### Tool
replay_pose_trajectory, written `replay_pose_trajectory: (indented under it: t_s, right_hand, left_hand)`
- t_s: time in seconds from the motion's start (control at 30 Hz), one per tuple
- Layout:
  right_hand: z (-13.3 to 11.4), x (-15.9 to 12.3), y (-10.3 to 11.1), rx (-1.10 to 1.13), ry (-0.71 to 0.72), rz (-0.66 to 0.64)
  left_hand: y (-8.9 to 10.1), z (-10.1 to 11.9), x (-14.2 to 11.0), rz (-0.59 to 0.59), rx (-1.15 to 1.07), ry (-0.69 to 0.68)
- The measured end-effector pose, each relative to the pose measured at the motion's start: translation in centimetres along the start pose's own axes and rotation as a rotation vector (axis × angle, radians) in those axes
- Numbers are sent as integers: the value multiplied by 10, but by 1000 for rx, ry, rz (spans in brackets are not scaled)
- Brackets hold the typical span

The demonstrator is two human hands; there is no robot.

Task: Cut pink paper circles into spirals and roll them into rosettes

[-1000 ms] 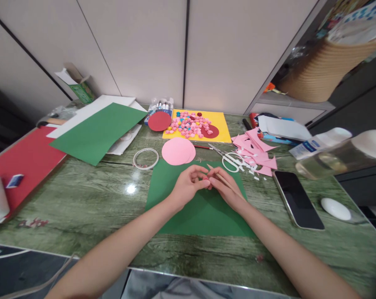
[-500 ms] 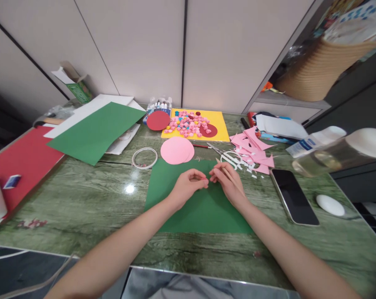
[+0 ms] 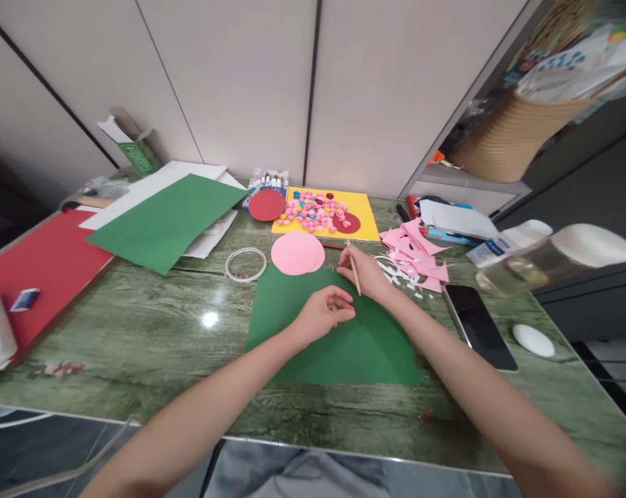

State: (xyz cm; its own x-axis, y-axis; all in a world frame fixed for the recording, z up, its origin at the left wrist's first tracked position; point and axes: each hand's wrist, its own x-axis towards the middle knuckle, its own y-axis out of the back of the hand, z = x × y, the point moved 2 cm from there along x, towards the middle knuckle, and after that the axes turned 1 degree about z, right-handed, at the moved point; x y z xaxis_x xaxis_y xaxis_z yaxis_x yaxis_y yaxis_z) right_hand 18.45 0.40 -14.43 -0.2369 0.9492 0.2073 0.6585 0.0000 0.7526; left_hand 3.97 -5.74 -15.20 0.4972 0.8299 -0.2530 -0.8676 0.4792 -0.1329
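Note:
Over the green sheet (image 3: 333, 353), my left hand (image 3: 323, 315) has its thumb and fingers curled together. A small pink piece (image 3: 349, 308) shows at its fingertips, mostly hidden. My right hand (image 3: 369, 273) is a little farther away, by the sheet's far right edge, closed around a thin wooden stick (image 3: 355, 275) that slants across its fingers. Pink paper circles (image 3: 295, 253) overlap at the sheet's far edge. Beyond them lies a yellow sheet (image 3: 365, 214) bearing many pink balls (image 3: 313, 213) and a dark red circle (image 3: 350, 223).
Pink paper scraps (image 3: 413, 249) and scissors (image 3: 388, 263), partly hidden, lie right of my right hand. A phone (image 3: 479, 325), a white oval object (image 3: 534, 339) and a bottle (image 3: 530, 263) are farther right. A tape roll (image 3: 245, 265) and coloured sheets (image 3: 167, 225) lie left.
My right hand has moved away from my left, up toward the far edge, and the stick now points down toward the green sheet. My left hand has shifted slightly nearer and right.

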Motion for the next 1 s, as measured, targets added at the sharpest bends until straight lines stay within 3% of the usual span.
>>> replay_pose_trajectory:
  t_s: [0.23,0.4,0.6,1.0]
  right_hand:
    - [5,21,-13,-75,-28,-94]
    - [2,22,-17,-101,-37,-113]
    - [-4,21,-16,-121,-13,-132]
    - [6,14,-4,-75,1,10]
  left_hand:
    - [-3,-2,-2,-64,4,29]
    - [-2,-5,-4,-210,97,36]
    - [-2,1,-6,-217,111,46]
    - [0,-2,-4,-235,104,37]
